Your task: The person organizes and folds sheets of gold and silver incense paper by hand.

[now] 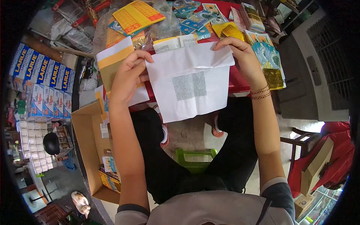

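A white paper sheet (163, 90) with a grey speckled square in its middle hangs between my hands, its top edge folded over. My left hand (132, 73) pinches the sheet's upper left corner. At the upper right corner, my right hand (240, 54) grips the fold between thumb and fingers. Behind the sheet, a printed white paper (174, 43) lies on the red table (238, 79). Beside my left hand are papers with an orange and a gold band (116, 71).
Yellow-red printed papers (138, 15), blue printed packs (200, 20) and gold sheets (272, 78) lie on the table. An open cardboard box (87, 146) stands at left, near stacked beer cartons (41, 71). A green stool (195, 153) is between my legs; a cat (80, 202) lies lower left.
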The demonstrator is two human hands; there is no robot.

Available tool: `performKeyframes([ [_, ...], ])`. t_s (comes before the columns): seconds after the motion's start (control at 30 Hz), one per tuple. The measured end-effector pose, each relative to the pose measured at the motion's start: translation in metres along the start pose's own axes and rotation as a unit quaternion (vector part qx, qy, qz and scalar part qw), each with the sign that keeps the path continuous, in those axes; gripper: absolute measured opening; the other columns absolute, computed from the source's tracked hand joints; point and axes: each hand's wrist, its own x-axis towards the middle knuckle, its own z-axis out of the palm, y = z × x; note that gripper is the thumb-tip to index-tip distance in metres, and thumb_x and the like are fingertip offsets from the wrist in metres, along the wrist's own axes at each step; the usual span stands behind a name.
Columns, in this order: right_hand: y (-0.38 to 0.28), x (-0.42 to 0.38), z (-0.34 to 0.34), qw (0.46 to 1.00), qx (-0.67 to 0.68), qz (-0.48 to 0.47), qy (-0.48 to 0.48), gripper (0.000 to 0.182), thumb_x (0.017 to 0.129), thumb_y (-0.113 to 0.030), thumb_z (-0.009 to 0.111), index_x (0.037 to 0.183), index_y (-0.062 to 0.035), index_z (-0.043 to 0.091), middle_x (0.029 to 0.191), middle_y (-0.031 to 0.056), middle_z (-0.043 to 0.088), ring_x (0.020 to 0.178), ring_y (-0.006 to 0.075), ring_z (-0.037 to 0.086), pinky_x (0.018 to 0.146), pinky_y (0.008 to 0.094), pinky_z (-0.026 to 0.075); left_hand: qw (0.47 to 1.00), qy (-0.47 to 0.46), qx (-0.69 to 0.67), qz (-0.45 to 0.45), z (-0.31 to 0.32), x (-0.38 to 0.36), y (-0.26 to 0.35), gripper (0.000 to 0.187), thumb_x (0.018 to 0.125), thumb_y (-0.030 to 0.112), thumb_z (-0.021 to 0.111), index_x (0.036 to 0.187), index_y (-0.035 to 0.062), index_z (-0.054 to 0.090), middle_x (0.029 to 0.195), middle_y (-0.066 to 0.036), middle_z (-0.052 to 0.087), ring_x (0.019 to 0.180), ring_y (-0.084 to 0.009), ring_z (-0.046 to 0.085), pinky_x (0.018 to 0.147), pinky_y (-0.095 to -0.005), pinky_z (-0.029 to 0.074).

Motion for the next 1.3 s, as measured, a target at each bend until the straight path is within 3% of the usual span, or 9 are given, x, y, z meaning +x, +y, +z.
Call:
performKeyframes([
  [0.3, -0.005, -0.002, 0.005, 0.995, -0.097, -0.02, 0.014, 0.029, 0.087, 0.005, 0.039, 0.089, 0.0011, 0.068, 0.092, 0.0069, 0.068, 0.092, 0.0143, 0.061, 0.088, 0.0268, 0.045, 1.0, 0.003, -0.03, -0.008, 0.002, 0.0, 0.0, 0.008, 0.095, 0.013, 0.046, 0.098, 0.0101, 0.053, 0.091, 0.0, 0.06, 0.081, -0.0066, 0.059, 0.07, -0.0249, 0.05],
  [0.67, -0.003, -0.001, 0.005, 0.993, -0.112, -0.034, 0.007, 0.03, 0.084, 0.007, 0.038, 0.088, 0.0021, 0.067, 0.092, 0.007, 0.068, 0.093, 0.0149, 0.061, 0.089, 0.0269, 0.045, 0.996, -0.012, -0.089, -0.015, 0.006, 0.0, 0.006, 0.014, 0.092, 0.018, 0.047, 0.1, 0.0065, 0.052, 0.091, 0.0, 0.06, 0.079, -0.0087, 0.06, 0.07, -0.0258, 0.051],
  [0.83, 0.001, -0.001, 0.002, 0.993, -0.108, -0.046, 0.007, 0.028, 0.085, 0.003, 0.039, 0.089, 0.0012, 0.066, 0.092, 0.0055, 0.068, 0.091, 0.0146, 0.06, 0.087, 0.0262, 0.045, 0.997, 0.054, 0.049, -0.012, 0.016, 0.0, 0.002, 0.014, 0.091, 0.014, 0.06, 0.099, 0.0079, 0.051, 0.088, 0.002, 0.059, 0.078, -0.0047, 0.057, 0.065, -0.0212, 0.048],
  [0.9, -0.001, -0.003, 0.001, 0.999, -0.026, 0.016, 0.01, 0.026, 0.087, -0.005, 0.042, 0.091, -0.0013, 0.066, 0.093, 0.0039, 0.066, 0.089, 0.0134, 0.06, 0.084, 0.0253, 0.045, 0.998, 0.049, 0.034, -0.003, 0.012, 0.002, -0.001, 0.014, 0.089, 0.011, 0.061, 0.098, 0.008, 0.051, 0.087, 0.002, 0.059, 0.077, -0.0039, 0.055, 0.063, -0.0198, 0.047],
  [0.93, -0.003, -0.002, 0.001, 0.999, -0.026, 0.016, 0.01, 0.026, 0.087, -0.005, 0.042, 0.091, -0.0013, 0.066, 0.093, 0.0039, 0.066, 0.089, 0.0134, 0.06, 0.084, 0.0253, 0.045, 0.999, 0.043, 0.018, 0.006, 0.011, 0.002, -0.002, 0.015, 0.088, 0.007, 0.062, 0.098, 0.0081, 0.051, 0.086, 0.002, 0.059, 0.075, -0.0031, 0.054, 0.061, -0.0184, 0.045],
  [1.0, -0.006, -0.001, 0.001, 0.997, 0.071, 0.007, -0.036, 0.027, 0.091, -0.018, 0.044, 0.094, -0.0035, 0.066, 0.095, 0.003, 0.065, 0.087, 0.0109, 0.058, 0.081, 0.0232, 0.045, 0.998, 0.052, 0.027, 0.011, 0.012, 0.002, -0.001, 0.015, 0.089, 0.007, 0.062, 0.098, 0.0077, 0.051, 0.085, 0.002, 0.059, 0.074, -0.003, 0.053, 0.061, -0.018, 0.044],
  [1.13, -0.008, -0.004, 0.008, 0.996, 0.035, 0.074, 0.019, 0.019, 0.093, -0.017, 0.05, 0.097, -0.0029, 0.062, 0.098, 0.0035, 0.061, 0.091, 0.0117, 0.055, 0.084, 0.0264, 0.043, 0.997, 0.044, 0.049, 0.03, 0.009, 0.002, -0.001, 0.015, 0.089, 0.006, 0.061, 0.099, 0.0068, 0.051, 0.081, 0.003, 0.058, 0.073, -0.0026, 0.053, 0.06, -0.0168, 0.043],
  [1.2, -0.002, -0.002, 0.01, 0.996, -0.091, 0.015, -0.003, 0.018, 0.086, -0.016, 0.066, 0.099, -0.0042, 0.062, 0.098, 0.0012, 0.061, 0.089, 0.0082, 0.057, 0.08, 0.0226, 0.046, 0.997, 0.048, 0.054, 0.041, 0.004, 0.004, -0.005, 0.016, 0.088, 0.006, 0.061, 0.1, 0.0065, 0.051, 0.082, 0.002, 0.059, 0.073, -0.0025, 0.053, 0.058, -0.0165, 0.042],
  [1.3, -0.004, -0.003, 0.009, 0.998, -0.037, 0.039, -0.028, 0.023, 0.08, -0.005, 0.072, 0.1, -0.0039, 0.06, 0.098, -0.0005, 0.059, 0.089, 0.008, 0.057, 0.08, 0.0226, 0.047, 0.994, 0.077, 0.05, 0.051, 0.01, 0.003, -0.004, 0.019, 0.088, 0.005, 0.061, 0.105, 0.006, 0.051, 0.085, 0.0, 0.061, 0.072, -0.0024, 0.053, 0.057, -0.0161, 0.04],
])
